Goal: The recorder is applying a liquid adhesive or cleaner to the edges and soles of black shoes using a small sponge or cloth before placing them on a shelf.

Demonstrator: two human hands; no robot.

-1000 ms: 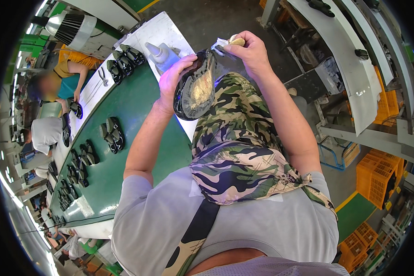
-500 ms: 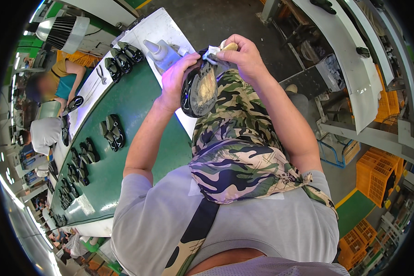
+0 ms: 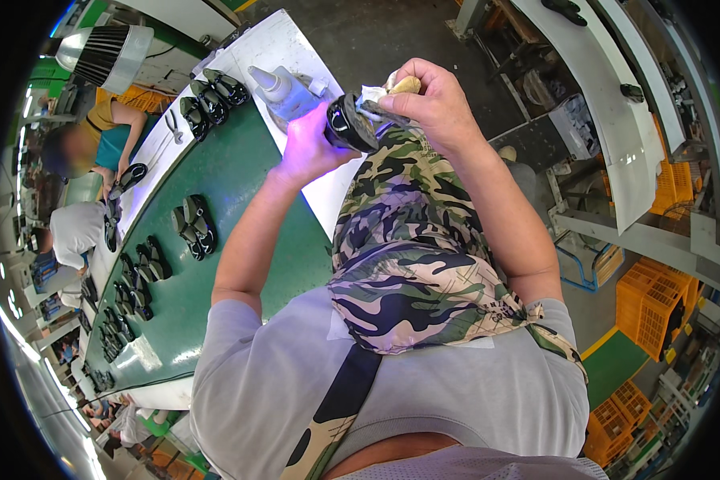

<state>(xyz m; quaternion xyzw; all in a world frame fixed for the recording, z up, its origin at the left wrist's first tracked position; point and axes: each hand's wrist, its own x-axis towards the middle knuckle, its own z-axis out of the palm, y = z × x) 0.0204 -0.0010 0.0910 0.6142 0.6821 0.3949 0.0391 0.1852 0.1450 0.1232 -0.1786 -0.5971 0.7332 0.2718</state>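
Observation:
A dark shoe [image 3: 350, 124] with a glossy black edge is in the grip of my left hand [image 3: 310, 150], held up over the corner of the bench and tilted so little of its sole shows. The fingers of my right hand [image 3: 442, 108] pinch a white cloth [image 3: 372, 94] against the shoe's far side. A tan, rounded piece [image 3: 407, 86] pokes out between those fingers; its kind I cannot make out. Just beyond my left hand stands a clear squeeze bottle [image 3: 284, 90] with a pointed nozzle.
Several dark shoes [image 3: 196, 224] stand in rows on the green-topped bench [image 3: 236, 188]. A lamp [image 3: 104, 58] hangs at the far left. Across the bench a person [image 3: 108, 136] handles another shoe. Orange crates [image 3: 652, 308] and a white-topped rack [image 3: 608, 104] are on the right.
My left hand has turned the shoe, so its worn, pale sole, facing up before, is now mostly out of sight. My right hand still pinches the cloth at it.

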